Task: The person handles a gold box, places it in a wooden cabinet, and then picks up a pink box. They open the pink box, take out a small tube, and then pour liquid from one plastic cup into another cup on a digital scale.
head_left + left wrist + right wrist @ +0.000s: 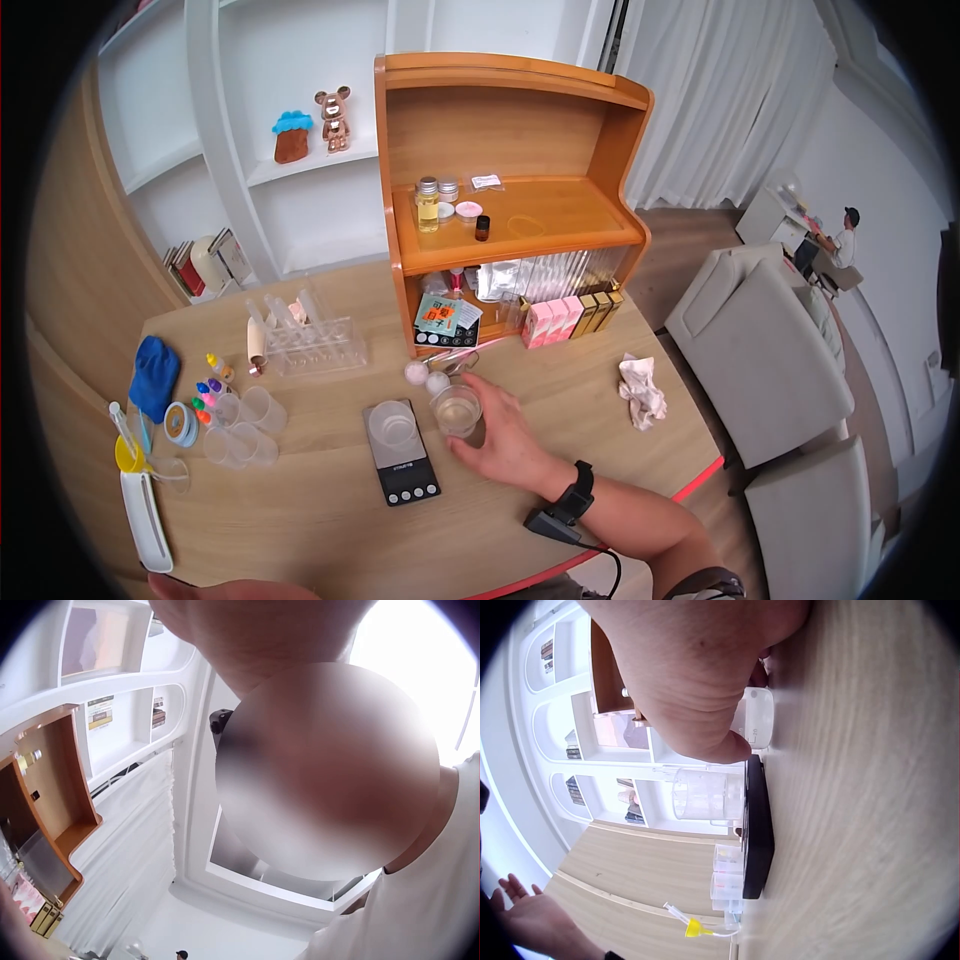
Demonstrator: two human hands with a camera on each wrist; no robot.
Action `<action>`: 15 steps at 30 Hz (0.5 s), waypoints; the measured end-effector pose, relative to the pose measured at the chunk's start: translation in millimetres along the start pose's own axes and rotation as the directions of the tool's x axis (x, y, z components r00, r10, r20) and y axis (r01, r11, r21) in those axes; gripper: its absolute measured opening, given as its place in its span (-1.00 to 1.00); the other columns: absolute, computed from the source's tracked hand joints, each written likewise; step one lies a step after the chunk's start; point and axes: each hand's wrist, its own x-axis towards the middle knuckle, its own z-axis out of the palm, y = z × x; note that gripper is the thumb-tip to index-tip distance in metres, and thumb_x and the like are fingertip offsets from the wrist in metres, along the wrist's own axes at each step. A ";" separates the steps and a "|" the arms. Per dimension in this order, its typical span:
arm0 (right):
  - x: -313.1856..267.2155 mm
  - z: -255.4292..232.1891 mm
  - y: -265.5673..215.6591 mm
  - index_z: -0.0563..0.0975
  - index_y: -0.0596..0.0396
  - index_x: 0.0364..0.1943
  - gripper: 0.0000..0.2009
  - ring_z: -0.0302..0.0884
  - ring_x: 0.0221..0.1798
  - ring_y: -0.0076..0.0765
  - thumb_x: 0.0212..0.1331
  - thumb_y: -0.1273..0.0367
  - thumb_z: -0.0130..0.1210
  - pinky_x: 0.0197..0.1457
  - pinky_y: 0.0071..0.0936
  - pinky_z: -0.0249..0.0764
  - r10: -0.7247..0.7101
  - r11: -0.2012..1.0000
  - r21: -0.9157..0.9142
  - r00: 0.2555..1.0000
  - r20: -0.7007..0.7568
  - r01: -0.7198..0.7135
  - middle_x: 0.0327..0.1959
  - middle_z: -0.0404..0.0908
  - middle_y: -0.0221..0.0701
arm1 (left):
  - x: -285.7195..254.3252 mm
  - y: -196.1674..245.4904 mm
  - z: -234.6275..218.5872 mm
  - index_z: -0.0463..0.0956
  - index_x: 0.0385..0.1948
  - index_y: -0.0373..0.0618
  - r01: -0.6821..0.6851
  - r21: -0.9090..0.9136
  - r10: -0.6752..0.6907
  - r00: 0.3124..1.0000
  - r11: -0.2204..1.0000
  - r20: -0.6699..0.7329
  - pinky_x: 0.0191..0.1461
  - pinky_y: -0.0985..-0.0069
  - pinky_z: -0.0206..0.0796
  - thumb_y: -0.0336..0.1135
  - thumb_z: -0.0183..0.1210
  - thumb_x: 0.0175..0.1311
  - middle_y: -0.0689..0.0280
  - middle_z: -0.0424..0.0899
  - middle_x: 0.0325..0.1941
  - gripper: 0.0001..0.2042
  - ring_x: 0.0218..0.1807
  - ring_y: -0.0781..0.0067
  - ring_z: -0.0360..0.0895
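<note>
My right hand (505,440) grips a small clear plastic cup (457,412) between thumb and fingers, low at the tabletop. Right beside it lies a black digital scale (405,478) with another clear cup (394,428) standing on its plate. In the right wrist view, the held cup (759,720) shows faint graduation marks and the scale's cup (705,795) stands just past it. My left hand (225,590) is at the bottom edge of the head view, mostly cut off. From the right wrist, that left hand (532,913) appears raised with fingers spread, holding nothing.
Several clear cups (262,410) and dye bottles stand left, below a test-tube rack (315,347). A wooden shelf unit (515,75) with jars and boxes occupies the back. Crumpled tissue (642,392) lies right. A yellow funnel (128,455) and white tray (146,520) lie far left.
</note>
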 end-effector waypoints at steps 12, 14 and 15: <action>-1.2 5.9 2.8 0.30 0.13 0.50 -0.15 0.42 0.45 0.20 0.12 0.25 0.50 0.54 0.05 0.29 -0.026 1.000 -0.001 0.998 -0.053 0.026 0.35 0.54 -0.03 | -4.9 -15.1 35.9 0.53 -0.02 -0.05 0.210 0.393 -0.407 0.745 0.895 0.528 0.67 -0.31 -0.20 -0.33 0.32 0.08 0.24 0.55 -0.05 -0.63 0.23 0.02 0.50; -1.2 5.4 1.8 0.31 0.15 0.47 -0.16 0.43 0.44 0.19 0.12 0.24 0.51 0.53 0.06 0.30 -0.043 0.999 -0.025 0.997 -0.071 0.041 0.32 0.56 -0.02 | -0.1 -19.5 54.1 0.56 -0.08 -0.02 0.283 0.421 -0.493 0.664 0.862 0.563 0.65 -0.33 -0.22 -0.23 0.40 0.07 0.25 0.57 -0.04 -0.64 0.28 0.08 0.50; -1.2 4.7 1.2 0.33 0.15 0.45 -0.17 0.42 0.44 0.18 0.12 0.23 0.52 0.53 0.05 0.29 -0.034 0.999 -0.025 0.997 -0.065 0.033 0.32 0.56 -0.02 | -0.5 -22.0 61.3 0.60 -0.14 0.00 0.358 0.453 -0.575 0.570 0.816 0.586 0.63 -0.35 -0.25 -0.13 0.48 0.06 0.25 0.59 -0.02 -0.63 0.32 0.14 0.51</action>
